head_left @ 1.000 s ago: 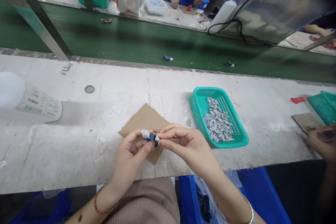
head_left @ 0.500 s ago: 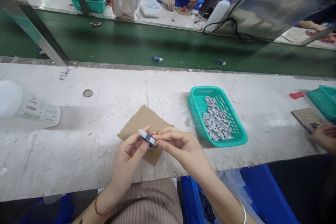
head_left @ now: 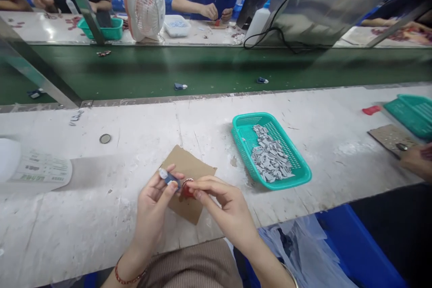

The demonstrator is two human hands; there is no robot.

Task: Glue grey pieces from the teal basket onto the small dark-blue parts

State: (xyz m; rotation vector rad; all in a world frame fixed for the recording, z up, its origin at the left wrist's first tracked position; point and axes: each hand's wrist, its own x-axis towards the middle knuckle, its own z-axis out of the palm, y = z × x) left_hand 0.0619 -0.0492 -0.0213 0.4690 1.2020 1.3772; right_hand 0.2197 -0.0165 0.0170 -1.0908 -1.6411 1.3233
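My left hand (head_left: 153, 204) pinches a small dark blue piece with a pale grey tip (head_left: 170, 180) between thumb and fingers, tilted above a brown cardboard sheet (head_left: 189, 162). Close beside it, my right hand (head_left: 224, 200) has its thumb and fingers drawn together. Its fingertips are at a small red object with a shiny rim (head_left: 188, 189), over the cardboard. Whether those fingers grip the red object or something smaller cannot be made out. To the right, a green basket (head_left: 238, 137) contains a heap of small grey pieces (head_left: 272, 155).
A white bottle (head_left: 37, 164) lies on the left, near a bottle cap (head_left: 105, 138). Beyond the table edge runs a green belt (head_left: 141, 72) carrying a few blue pieces. A co-worker's hand (head_left: 418, 162) is at the right; a fan (head_left: 146, 6) and other people are opposite.
My right fingers have come off the blue piece and moved slightly down and left to the red object. The left hand keeps the piece. The view has shifted.
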